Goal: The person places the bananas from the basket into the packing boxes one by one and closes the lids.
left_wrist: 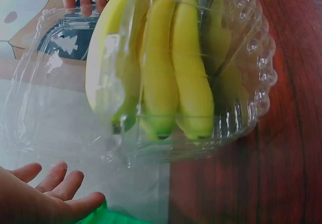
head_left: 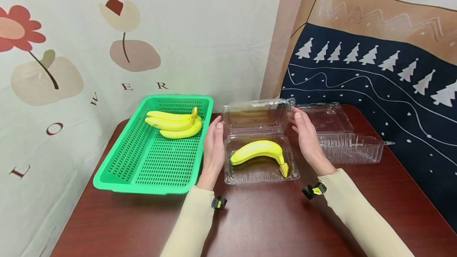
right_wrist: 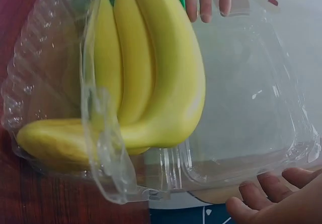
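A clear plastic clamshell box (head_left: 237, 177) sits on the table with its hinged lid (head_left: 255, 118) raised at the back. Inside its base lies a bunch of yellow bananas (head_left: 258, 150), the stem toward the right front; both wrist views show several bananas (right_wrist: 166, 68) side by side. My left hand (head_left: 214, 144) is at the box's left side, fingers extended along the lid's left edge. On the other side, my right hand (head_left: 308, 140) has its fingertips close to the lid's right edge, fingers loosely extended (right_wrist: 271, 194). Neither hand grips anything.
A green plastic basket (head_left: 121, 187) stands left of my left hand, with another banana bunch (head_left: 175, 123) at its far end. Behind my right hand is a second clear box (head_left: 351, 150), its lid open. A printed curtain (head_left: 214, 31) borders the table (head_left: 264, 225).
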Action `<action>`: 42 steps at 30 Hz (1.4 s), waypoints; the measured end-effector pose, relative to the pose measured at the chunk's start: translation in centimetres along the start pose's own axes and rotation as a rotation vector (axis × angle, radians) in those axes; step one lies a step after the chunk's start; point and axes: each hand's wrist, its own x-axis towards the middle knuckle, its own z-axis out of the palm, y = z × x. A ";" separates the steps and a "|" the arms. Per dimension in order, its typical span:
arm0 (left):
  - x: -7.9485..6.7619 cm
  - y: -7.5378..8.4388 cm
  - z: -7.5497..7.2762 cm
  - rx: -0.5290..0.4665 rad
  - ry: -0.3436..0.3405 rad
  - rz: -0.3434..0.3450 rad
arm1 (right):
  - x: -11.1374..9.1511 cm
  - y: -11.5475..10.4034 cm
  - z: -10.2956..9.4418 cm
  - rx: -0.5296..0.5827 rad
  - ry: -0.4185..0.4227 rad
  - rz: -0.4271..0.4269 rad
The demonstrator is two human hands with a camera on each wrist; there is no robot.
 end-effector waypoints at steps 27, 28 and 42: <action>-3.7 1.0 -3.2 0.098 -0.196 0.167 | -5.2 -0.8 -1.9 -0.069 -0.093 0.006; -3.8 1.0 -3.3 0.106 -0.204 0.169 | -5.4 -0.7 -2.1 -0.081 -0.101 0.003; -6.9 -0.4 -3.0 0.263 -0.311 0.132 | -7.7 1.9 -2.3 -0.335 -0.214 -0.012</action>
